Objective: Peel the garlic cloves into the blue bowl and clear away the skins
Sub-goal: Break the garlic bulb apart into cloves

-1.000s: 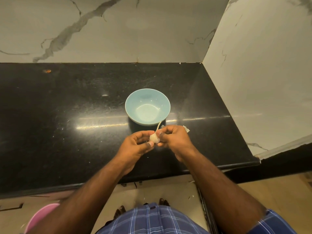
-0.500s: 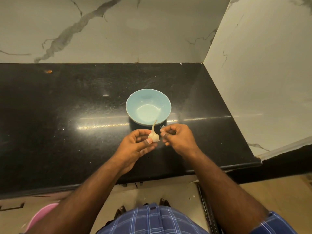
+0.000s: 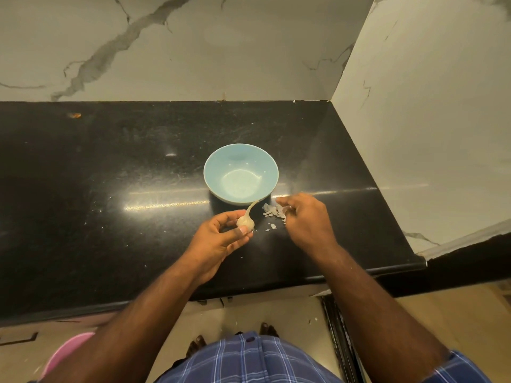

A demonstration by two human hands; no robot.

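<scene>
**Papery skins gather beside an empty bowl**

Black stone desk (image 3: 110, 189) carries the blue bowl (image 3: 240, 174), which holds no cloves yet. The left hand (image 3: 221, 239) grips the garlic bulb (image 3: 245, 221) between thumb and fingertips, just in front of the bowl, its long dry stem pointing up toward the rim. The right hand (image 3: 301, 219) hovers low over the desk just beside the bowl; its fingers are loosely curled over a small heap of skins (image 3: 272, 212), and whether they pinch a scrap or have let go cannot be told. A few smaller flakes (image 3: 272, 227) lie between the two hands.

Judging by this, the outer skin is being stripped and the work is at an early stage: no clove has been separated. The next move likely calls for the right hand to come back to the bulb and pry a clove loose while the left steadies it.

No brand, label or writing can be read anywhere.
</scene>
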